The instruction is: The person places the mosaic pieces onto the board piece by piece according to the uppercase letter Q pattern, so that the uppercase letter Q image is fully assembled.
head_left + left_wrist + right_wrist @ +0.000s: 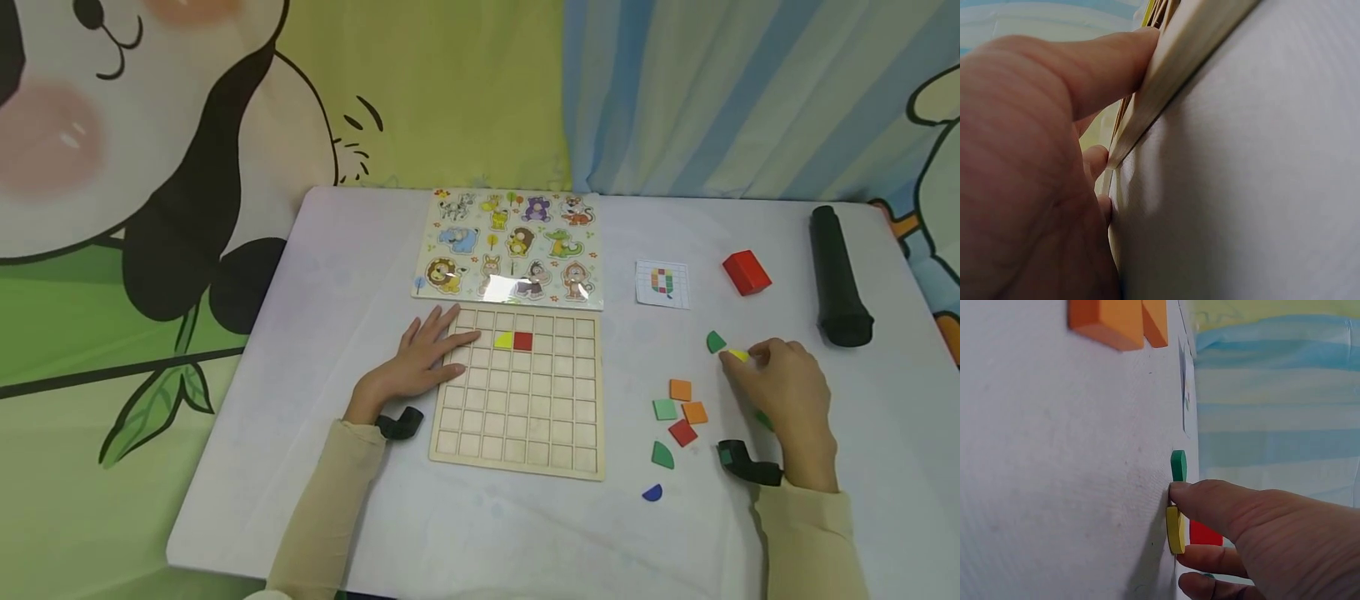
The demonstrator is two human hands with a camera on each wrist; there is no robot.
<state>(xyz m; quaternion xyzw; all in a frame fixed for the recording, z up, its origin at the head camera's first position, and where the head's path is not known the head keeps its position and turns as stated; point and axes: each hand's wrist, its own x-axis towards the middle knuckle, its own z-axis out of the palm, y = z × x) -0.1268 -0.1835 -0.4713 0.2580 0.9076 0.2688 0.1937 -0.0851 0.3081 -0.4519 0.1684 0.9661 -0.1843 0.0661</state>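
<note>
My left hand point(416, 358) rests with spread fingers on the left edge of a wooden grid board point(517, 467); in the left wrist view its thumb point(1116, 59) touches the board's side. A yellow piece point(504, 340) and a red square tile point(522, 341) sit side by side in the grid's upper part. At the right, my right hand point(787, 392) pinches a small yellow piece point(1175, 530) between thumb and finger, down at the tabletop. Just beyond it lies a green quarter-round piece point(716, 342). Another green piece point(764, 419) is partly hidden under the hand.
Loose orange tiles point(680, 389), a light green tile point(664, 409), a red tile point(682, 432), a green quarter-round point(662, 455) and a blue half-round point(652, 492) lie between board and hand. Farther back are an animal puzzle point(510, 242), pattern card point(662, 284), red block point(747, 272) and black cylinder point(840, 279).
</note>
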